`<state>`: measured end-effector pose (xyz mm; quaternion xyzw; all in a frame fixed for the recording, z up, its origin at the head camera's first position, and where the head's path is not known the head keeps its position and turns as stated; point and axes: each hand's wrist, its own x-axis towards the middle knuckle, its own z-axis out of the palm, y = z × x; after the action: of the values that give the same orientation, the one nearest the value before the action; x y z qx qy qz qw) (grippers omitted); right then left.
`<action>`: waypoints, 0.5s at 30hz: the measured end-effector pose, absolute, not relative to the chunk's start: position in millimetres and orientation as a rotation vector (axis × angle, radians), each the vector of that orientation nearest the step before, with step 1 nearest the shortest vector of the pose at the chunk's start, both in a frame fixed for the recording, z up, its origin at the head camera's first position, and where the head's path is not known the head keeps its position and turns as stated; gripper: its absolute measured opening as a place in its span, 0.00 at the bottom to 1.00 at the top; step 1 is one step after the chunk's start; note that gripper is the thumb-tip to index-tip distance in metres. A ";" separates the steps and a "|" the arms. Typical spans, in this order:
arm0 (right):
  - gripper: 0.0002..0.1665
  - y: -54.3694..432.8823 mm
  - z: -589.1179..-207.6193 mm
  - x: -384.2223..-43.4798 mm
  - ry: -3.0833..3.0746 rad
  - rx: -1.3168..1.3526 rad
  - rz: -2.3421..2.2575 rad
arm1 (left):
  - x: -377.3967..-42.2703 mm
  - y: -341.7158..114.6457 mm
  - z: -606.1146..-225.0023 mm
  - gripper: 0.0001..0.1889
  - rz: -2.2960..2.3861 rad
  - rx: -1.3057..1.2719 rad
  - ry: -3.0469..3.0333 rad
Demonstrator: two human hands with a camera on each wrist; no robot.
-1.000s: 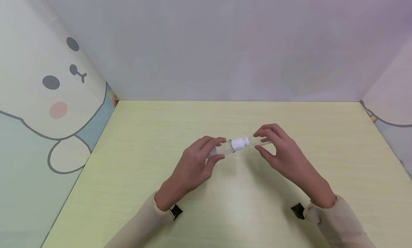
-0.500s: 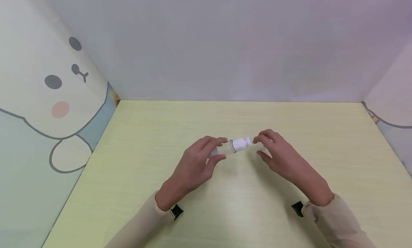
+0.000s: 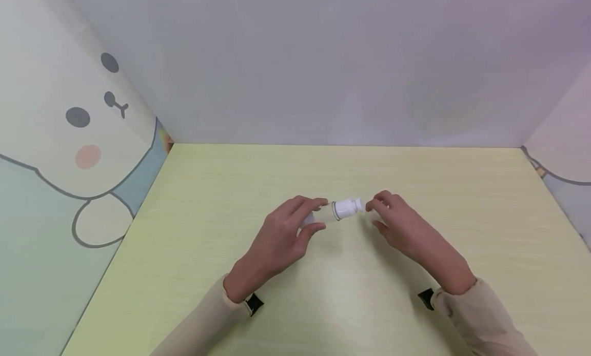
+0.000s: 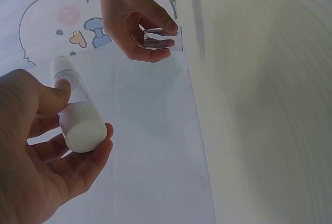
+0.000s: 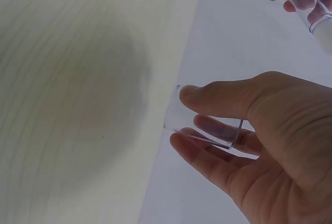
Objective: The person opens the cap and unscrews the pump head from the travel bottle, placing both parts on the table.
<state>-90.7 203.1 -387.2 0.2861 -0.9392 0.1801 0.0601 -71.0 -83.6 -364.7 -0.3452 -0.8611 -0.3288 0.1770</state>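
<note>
Your left hand (image 3: 279, 238) grips, fingers (image 4: 89, 169) curled opposite the thumb (image 4: 54, 98). Your right hand (image 3: 404, 225), apart from the left, pinches between thumb (image 5: 220, 98) and bent fingers (image 5: 199, 161). Both hands turn toward each other in the head view. Forearms (image 3: 198, 322) angle in from the lower edge; pale sleeves (image 3: 482, 315) reach the wrists (image 3: 240, 281).

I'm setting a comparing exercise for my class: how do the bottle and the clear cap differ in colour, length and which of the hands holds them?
The bottle has white ends; the cap shows no white.
The bottle is longer than the cap.
The left hand holds the bottle; the right hand holds the cap.
Both have see-through walls.
</note>
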 end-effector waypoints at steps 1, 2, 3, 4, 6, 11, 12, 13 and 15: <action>0.20 203.5 -388.4 -90.8 -2.846 0.865 0.540 | -70.9 -83.5 -364.6 0.21 -0.932 -0.977 -2.439; 0.20 203.9 -389.3 -90.6 -2.850 0.864 0.536 | -70.8 -83.4 -364.6 0.21 -0.934 -0.977 -2.440; 0.19 204.4 -390.4 -90.8 -2.855 0.862 0.532 | -70.6 -83.3 -364.4 0.21 -0.937 -0.977 -2.442; 0.19 204.7 -391.2 -90.6 -2.860 0.859 0.532 | -70.5 -83.3 -364.2 0.21 -0.938 -0.976 -2.445; 0.18 205.3 -392.2 -90.2 -2.873 0.851 0.532 | -70.4 -83.4 -364.1 0.21 -0.938 -0.974 -2.446; 0.18 205.6 -393.1 -89.6 -2.894 0.846 0.528 | -70.8 -83.4 -364.6 0.22 -0.916 -0.972 -2.449; 0.18 205.5 -393.2 -89.3 -2.893 0.847 0.523 | -71.0 -83.4 -364.9 0.22 -0.913 -0.971 -2.450; 0.18 205.5 -393.5 -89.1 -2.892 0.846 0.518 | -71.1 -83.5 -365.0 0.21 -0.912 -0.970 -2.454; 0.18 205.4 -394.3 -88.8 -2.885 0.848 0.513 | -71.1 -83.5 -364.4 0.21 -0.913 -0.968 -2.459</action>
<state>-88.8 205.4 -394.3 0.2776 -0.9448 0.1680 0.0454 -71.1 -83.5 -364.4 -0.3409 -0.8665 -0.3216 0.1720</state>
